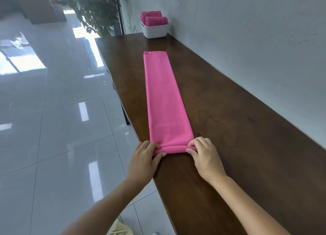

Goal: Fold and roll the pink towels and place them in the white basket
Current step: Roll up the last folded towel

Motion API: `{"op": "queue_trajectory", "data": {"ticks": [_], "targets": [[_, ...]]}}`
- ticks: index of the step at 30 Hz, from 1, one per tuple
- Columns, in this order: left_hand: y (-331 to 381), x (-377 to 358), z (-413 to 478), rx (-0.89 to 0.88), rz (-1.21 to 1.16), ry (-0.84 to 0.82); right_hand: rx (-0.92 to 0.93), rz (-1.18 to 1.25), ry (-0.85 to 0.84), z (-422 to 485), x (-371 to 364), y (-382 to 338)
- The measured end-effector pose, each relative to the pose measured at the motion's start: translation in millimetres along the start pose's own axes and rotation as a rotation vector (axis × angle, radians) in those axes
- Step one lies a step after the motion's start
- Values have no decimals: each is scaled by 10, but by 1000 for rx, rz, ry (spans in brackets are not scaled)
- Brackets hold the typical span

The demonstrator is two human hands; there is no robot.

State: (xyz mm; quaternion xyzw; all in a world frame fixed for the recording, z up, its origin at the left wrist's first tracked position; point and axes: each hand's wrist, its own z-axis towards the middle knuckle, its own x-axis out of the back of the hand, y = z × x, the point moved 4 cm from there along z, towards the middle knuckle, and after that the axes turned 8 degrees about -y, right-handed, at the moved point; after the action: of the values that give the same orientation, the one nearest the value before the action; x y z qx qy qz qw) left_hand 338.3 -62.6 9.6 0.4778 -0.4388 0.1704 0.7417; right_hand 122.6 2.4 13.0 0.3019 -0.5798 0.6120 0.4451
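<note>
Rolling is the step in hand: your left hand and right hand each have a pinching grip on the first turn at the near end of the pink towel. The folded strip lies along the bench toward the white basket, which holds two rolled towels. Next, roll forward evenly, both edges level and tight.

A spa or salon lobby is suggested by glossy floor tiles, a potted plant, a long wooden counter and a basket of rolled towels.
</note>
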Motion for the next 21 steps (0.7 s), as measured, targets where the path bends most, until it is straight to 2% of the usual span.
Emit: {"op": "queue_trajectory", "data": {"ticks": [6, 9, 12, 15, 18, 21], "targets": [[-71, 89, 81, 276, -121, -174, -50, 58, -66, -47, -44, -44], [-92, 135, 120, 387, -209, -227, -88, 70, -26, -99, -63, -60], [-92, 172, 157, 442, -243, -212, -175, 66, 32, -84, -44, -100], [-22, 195, 158, 328, -156, -57, -280, 139, 18, -1, -11, -106], [94, 154, 85, 52, 13, 79, -338, 94, -25, 80, -21, -80], [112, 63, 9, -157, 121, 144, -389, 11, 20, 116, -36, -9]]}}
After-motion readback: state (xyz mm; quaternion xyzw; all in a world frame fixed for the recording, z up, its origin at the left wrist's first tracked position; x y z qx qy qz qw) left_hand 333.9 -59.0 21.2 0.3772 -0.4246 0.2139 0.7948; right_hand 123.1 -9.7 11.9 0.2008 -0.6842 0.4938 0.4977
